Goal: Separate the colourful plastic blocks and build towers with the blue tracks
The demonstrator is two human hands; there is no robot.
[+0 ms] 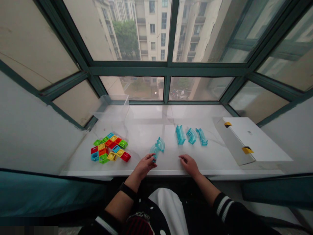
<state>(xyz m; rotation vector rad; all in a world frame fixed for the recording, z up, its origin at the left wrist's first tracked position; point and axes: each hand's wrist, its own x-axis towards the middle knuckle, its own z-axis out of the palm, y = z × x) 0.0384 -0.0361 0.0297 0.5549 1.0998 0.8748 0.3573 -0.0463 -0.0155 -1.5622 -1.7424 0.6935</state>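
My left hand (146, 164) is closed on the near end of a translucent blue curved track piece (154, 150) above the front of the white sill. Against its right side lies a second blue curved piece (160, 144); whether the two are joined I cannot tell. My right hand (189, 164) rests near the sill's front edge, fingers curled in, with nothing visible in it. Beyond that hand stand three more blue pieces in a row: a straight track piece (180, 135), a curved track piece (191, 135) and another track piece (201, 137) at the right.
Several red, yellow, green and blue plastic blocks (111, 144) lie grouped on the left. Behind them is a clear plastic bin (114, 109). A white box (254, 140) with yellow-black tape stands at the right. Green-framed windows (168, 70) close off the back of the sill.
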